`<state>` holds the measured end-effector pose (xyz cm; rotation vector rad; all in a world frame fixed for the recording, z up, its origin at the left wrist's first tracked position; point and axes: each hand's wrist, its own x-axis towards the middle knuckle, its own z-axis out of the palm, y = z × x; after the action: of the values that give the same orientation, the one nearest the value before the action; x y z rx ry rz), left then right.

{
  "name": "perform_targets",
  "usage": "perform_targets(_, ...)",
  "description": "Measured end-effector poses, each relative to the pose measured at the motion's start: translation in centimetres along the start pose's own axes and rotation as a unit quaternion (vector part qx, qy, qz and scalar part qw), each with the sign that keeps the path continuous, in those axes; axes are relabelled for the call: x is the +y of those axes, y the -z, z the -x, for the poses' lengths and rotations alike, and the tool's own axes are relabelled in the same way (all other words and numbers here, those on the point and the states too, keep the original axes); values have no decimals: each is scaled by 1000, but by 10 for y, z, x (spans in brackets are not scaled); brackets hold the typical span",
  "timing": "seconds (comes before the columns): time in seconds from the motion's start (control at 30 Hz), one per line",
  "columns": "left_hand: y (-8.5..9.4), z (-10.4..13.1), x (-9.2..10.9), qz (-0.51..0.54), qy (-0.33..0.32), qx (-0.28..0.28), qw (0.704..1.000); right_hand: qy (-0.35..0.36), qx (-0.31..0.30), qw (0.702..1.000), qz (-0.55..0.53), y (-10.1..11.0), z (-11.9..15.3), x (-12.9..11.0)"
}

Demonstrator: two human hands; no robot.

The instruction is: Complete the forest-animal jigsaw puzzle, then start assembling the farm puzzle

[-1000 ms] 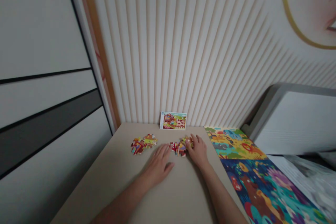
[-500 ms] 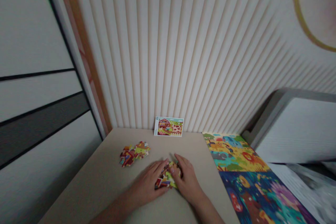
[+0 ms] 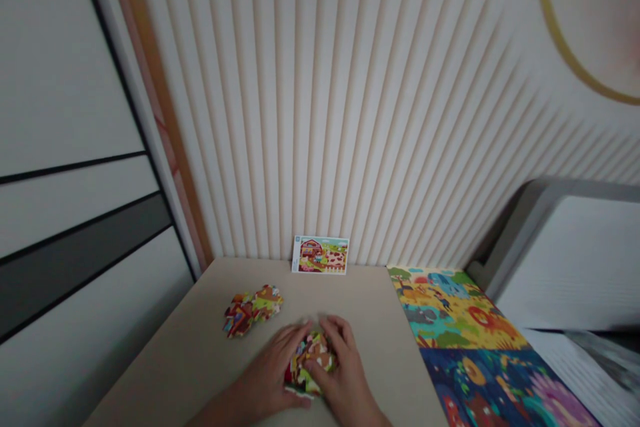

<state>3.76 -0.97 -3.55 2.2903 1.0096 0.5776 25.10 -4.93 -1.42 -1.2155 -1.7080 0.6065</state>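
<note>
A heap of jigsaw puzzle pieces (image 3: 320, 345) in red, green and brown sits between my two hands on the table. My left hand (image 3: 280, 370) curves round its left side, with the thumb at the near edge. From the right, my right hand (image 3: 344, 363) wraps the heap, its thumb lying over the top and its fingers round the far side. Parts of the heap are hidden by the fingers. Farther off to the left lie two touching clusters of loose puzzle pieces, a redder one (image 3: 239, 315) and a greener one (image 3: 268, 301).
A picture card (image 3: 321, 255) with a barn and a cow leans against the ribbed wall (image 3: 280, 113) at the table's (image 3: 200, 327) back edge. On the right lie a yellow animal picture (image 3: 450, 310) and a dark blue one (image 3: 500, 387). A white-and-grey panel (image 3: 580, 253) stands beyond them.
Both hands have drawn closer together, squeezing the heap of puzzle pieces more tightly. The whole view has tilted up a little. The left clusters and the card have not moved on the table.
</note>
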Motion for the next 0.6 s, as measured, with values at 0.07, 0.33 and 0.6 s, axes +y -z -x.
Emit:
perform_targets(0.07, 2, 0, 1, 34, 15, 11, 999, 9, 4, 1000, -3, 0, -2, -1)
perform_targets(0.33, 3, -6, 6, 61, -6, 82, 995, 112, -100, 988, -27, 18, -4, -19)
perform_targets(0.6, 4, -7, 9, 28, -43, 91, 995, 77, -92, 993, -6, 7, -3, -10)
